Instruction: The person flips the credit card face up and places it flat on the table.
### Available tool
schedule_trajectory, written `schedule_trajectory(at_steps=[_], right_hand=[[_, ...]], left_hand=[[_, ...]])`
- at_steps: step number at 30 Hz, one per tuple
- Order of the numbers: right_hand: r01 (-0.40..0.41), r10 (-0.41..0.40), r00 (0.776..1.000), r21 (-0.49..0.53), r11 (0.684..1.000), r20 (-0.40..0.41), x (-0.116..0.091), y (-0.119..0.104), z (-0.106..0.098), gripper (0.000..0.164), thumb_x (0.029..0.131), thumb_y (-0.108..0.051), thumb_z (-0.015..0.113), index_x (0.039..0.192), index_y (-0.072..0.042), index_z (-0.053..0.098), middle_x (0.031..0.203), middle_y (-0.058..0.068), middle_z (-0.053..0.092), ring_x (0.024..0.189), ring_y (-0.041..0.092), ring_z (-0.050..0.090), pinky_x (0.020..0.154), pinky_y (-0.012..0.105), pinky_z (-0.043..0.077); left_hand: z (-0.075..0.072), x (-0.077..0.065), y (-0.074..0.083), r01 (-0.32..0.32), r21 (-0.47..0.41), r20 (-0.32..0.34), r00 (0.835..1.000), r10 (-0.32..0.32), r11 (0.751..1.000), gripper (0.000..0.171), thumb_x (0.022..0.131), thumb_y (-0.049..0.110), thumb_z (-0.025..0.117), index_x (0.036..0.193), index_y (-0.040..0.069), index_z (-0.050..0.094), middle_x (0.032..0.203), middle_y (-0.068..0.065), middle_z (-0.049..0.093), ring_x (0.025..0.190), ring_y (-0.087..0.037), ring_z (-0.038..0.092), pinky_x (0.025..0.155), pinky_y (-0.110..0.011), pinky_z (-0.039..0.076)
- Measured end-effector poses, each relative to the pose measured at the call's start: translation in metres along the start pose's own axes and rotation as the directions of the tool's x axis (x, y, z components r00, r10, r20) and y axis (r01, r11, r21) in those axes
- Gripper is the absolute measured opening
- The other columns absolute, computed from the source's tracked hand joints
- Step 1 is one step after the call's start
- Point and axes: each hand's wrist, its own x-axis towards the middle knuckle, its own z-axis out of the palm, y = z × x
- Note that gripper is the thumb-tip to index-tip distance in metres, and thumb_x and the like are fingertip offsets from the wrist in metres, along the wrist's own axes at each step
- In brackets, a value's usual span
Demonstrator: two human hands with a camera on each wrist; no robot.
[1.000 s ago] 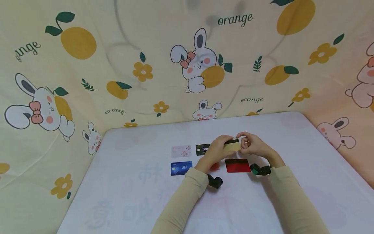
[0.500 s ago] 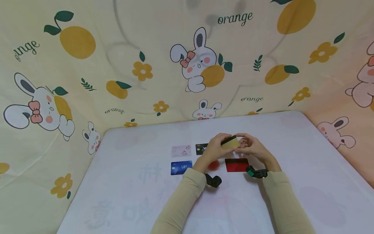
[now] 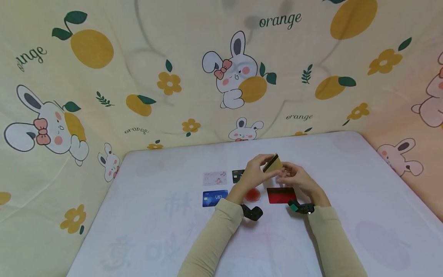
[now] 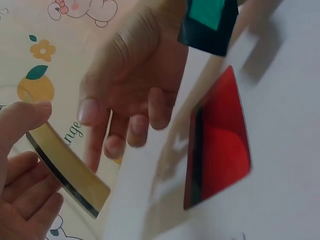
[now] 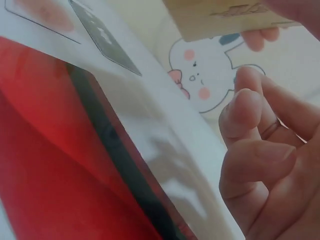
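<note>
A gold card [image 3: 273, 164] with a black stripe along one edge is tilted up above the table. My left hand [image 3: 253, 172] pinches it between thumb and fingers, as the left wrist view shows, where the card [image 4: 70, 170] looks slightly bowed. Just to the right, my right hand [image 3: 298, 179] is raised with loosely bent fingers and holds nothing. In the right wrist view its fingertips [image 5: 248, 107] stand apart from the card [image 5: 225, 20]. Below the hands, a red card [image 3: 280, 196] with a dark stripe lies flat on the table.
On the white table [image 3: 145, 215] lie a pale pink card [image 3: 215, 178], a blue VIP card [image 3: 212, 198] and a black card [image 3: 237, 176] partly behind the left hand. A red round patch [image 3: 253, 195] shows beside the left wrist. A printed curtain [image 3: 194, 46] hangs behind.
My left hand has lifted and tilted the gold card more steeply. The right hand has shifted slightly down and left, its fingers now lower beside the card. Cards on the table stay put.
</note>
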Motion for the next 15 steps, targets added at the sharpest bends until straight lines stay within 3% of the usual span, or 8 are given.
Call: schedule_trajectory(at_steps=[4, 9, 15], right_hand=[[0.02, -0.021, 0.998, 0.016, 1.0, 0.054, 0.003, 0.0, 0.002, 0.029, 0.087, -0.006, 0.065, 0.111, -0.019, 0.056, 0.077, -0.011, 0.062, 0.066, 0.005, 0.055, 0.06, 0.022, 0.046], [0.04, -0.042, 0.996, 0.033, 0.999, 0.08, 0.003, 0.001, 0.004, 0.018, 0.087, -0.003, 0.061, 0.092, -0.019, 0.056, 0.07, -0.011, 0.058, 0.059, 0.006, 0.045, 0.055, 0.024, 0.039], [0.046, -0.049, 0.995, 0.032, 0.998, 0.083, 0.003, 0.002, 0.005, 0.021, 0.086, -0.002, 0.06, 0.091, -0.022, 0.057, 0.069, -0.01, 0.057, 0.057, 0.01, 0.044, 0.054, 0.026, 0.039]], left_hand=[[0.0, 0.001, 0.005, -0.016, -0.032, -0.004, 1.0, 0.016, 0.999, 0.057, 0.085, 0.022, 0.074, 0.136, 0.008, 0.052, 0.131, -0.008, 0.06, 0.122, -0.019, 0.059, 0.104, -0.022, 0.046], [0.0, 0.0, 0.011, -0.027, -0.085, 0.008, 1.0, 0.027, 0.996, 0.058, 0.086, 0.02, 0.073, 0.137, 0.006, 0.05, 0.132, -0.011, 0.058, 0.125, -0.021, 0.058, 0.104, -0.023, 0.046], [0.002, -0.001, 0.011, -0.013, -0.121, 0.001, 1.0, 0.013, 0.993, 0.058, 0.086, 0.019, 0.073, 0.138, 0.006, 0.049, 0.132, -0.012, 0.058, 0.125, -0.023, 0.059, 0.104, -0.027, 0.047]])
